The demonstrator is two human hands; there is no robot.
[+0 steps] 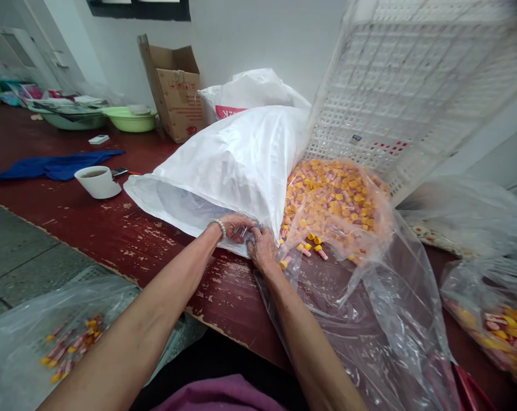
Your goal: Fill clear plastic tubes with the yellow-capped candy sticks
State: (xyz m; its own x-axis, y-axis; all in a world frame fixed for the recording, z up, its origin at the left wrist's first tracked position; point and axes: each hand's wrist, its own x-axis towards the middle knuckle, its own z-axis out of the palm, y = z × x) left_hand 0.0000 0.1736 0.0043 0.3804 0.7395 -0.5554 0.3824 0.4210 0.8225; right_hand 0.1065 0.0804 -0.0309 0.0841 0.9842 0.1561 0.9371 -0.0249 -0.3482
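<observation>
A big white woven sack [237,154] lies on its side on the red table, its mouth facing me. My left hand [236,226], with a beaded bracelet at the wrist, is at the right corner of that mouth. Its fingers are curled around small, clear, shiny pieces too small to name. Against it, my right hand [262,246] is closed, fingertips pressed together by the sack's edge; what they pinch is hidden. Right of my hands, a heap of small pink pieces with yellow caps [335,197] lies partly under a clear plastic bag [395,297].
A white plastic crate [382,97] leans tilted behind the heap. To the left are a white cup [98,184] of dark liquid, a blue cloth [53,165], green basins [132,120] and a cardboard box [179,97]. Below left, a plastic-lined container holds more capped pieces [74,348].
</observation>
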